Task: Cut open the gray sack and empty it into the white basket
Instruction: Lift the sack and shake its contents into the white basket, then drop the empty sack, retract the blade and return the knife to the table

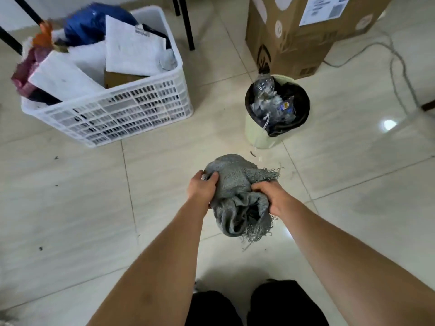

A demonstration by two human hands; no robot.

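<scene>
Pale tiled floor (353, 184), person standing over it. Left hand (203, 187) and right hand (270, 196) both clutch the gray sack (237, 196), bunched, limp, looks empty, held mid-air between them. Long axis runs roughly 12 to 6, frayed cut mouth at 6, toward the person. White basket (113, 116) at 10 o'clock, already heaped. Emptying looks done; next likely ditching the sack, lined bin (256, 135) at 1 o'clock is nearest.

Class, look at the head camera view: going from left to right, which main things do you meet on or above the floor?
White basket → left hand → gray sack → right hand → lined waste bin → cardboard box.
</scene>
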